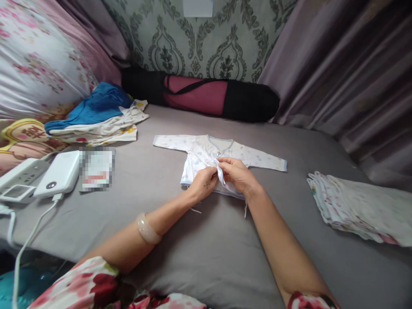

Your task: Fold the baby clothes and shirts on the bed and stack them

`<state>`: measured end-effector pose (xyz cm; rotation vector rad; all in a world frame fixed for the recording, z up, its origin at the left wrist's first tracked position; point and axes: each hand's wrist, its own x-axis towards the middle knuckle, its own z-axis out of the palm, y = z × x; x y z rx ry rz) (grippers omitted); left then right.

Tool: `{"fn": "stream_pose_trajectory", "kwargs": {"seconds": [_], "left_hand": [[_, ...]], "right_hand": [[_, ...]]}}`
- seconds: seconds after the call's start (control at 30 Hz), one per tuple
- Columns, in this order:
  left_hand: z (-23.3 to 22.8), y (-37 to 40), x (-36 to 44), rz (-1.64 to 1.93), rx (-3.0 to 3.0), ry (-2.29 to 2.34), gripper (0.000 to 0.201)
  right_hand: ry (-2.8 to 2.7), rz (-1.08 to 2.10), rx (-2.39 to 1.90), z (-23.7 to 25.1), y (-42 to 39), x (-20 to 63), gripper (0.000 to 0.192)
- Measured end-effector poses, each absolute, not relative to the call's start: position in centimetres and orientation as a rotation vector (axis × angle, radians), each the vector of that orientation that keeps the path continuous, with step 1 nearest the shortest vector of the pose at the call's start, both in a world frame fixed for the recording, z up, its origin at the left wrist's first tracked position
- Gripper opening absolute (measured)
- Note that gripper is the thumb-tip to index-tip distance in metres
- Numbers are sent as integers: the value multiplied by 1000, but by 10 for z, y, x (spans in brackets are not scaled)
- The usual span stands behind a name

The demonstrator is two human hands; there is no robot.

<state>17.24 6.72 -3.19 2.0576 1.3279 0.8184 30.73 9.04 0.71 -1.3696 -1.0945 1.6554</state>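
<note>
Both hands, L (203,183) & R (237,174), grip pinched shut on tie strings of baby shirt (206,154) on bed (199,253).

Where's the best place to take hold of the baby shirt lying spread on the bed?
Probably the baby shirt by its two shoulders, coming from the near side: it lies flat, sleeves spread sideways, and both hands, left hand and right hand, already pinch its front ties.
</note>
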Motion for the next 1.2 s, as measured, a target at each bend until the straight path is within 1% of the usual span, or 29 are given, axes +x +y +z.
{"fn": "stream_pose_trajectory", "kwargs": {"seconds": [0.17,0.3,0.43,0.53,0.63,0.7,0.83,0.97,1.07,1.2], "left_hand": [[-39,66,171,808,2014,1293,17],[-44,59,164,744,2170,1200,20],[-31,43,159,549,2503,1045,26],[-17,25,159,363,2634,1041,24],[-5,5,157,248,2702,1011,17],[2,-5,149,208,2709,948,16],[5,-14,119,205,2641,903,20],[-9,-12,82,280,2563,938,26],[-24,-9,58,358,2494,1002,29],[-36,1,28,395,2465,1165,31]], "right_hand": [[-1104,1655,-1357,0,92,307,30],[-1096,1655,-1353,-8,92,306,28],[-1117,1612,-1341,-20,92,304,29],[-1178,1569,-1345,-26,89,301,28],[-1256,1586,-1419,-19,82,299,18],[-1312,1615,-1452,-7,77,301,11],[-1408,1573,-1447,29,69,315,10],[-1436,1417,-1551,52,60,340,10],[-1496,1363,-1630,53,49,361,9],[-1558,1302,-1734,41,35,384,9]]}}
